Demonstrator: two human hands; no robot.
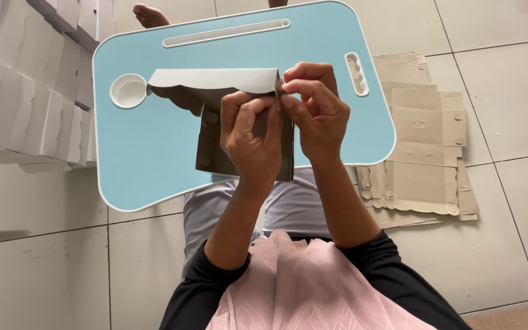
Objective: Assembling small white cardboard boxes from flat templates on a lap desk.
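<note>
A pink patterned garment [304, 287] fills the bottom of the view, closest to the camera, with black sleeves [197, 284] on both forearms reaching up and away from it.

The left hand [250, 137] and right hand [314, 110] meet over a partly folded cardboard box blank [215, 91], white on its outer face and grey-brown inside. Both hands are closed on it in a pinch: the left thumb and forefinger grip the upper right corner of the fold, and the right fingertips press on the same corner from the other side, so the two hands touch each other there. One panel of the blank with a scalloped lower edge stretches leftward from the grip, while the darker inner panels hang down behind the left hand.

The blank is held just above a light blue lap tray [142, 159], which has a round white cup recess [128, 91] at its left, a long slot [227, 33] along the far edge and a small handle opening [356, 73] at its right. The scalloped panel's left tip nearly reaches the cup recess.

On the tiled floor [44, 269] to the right, partly under the tray, lies a stack of flat unfolded blanks [426, 165]. To the left stand rows of finished white boxes [19, 104], packed close together. A bare foot [151, 14] shows beyond the tray's far edge.
</note>
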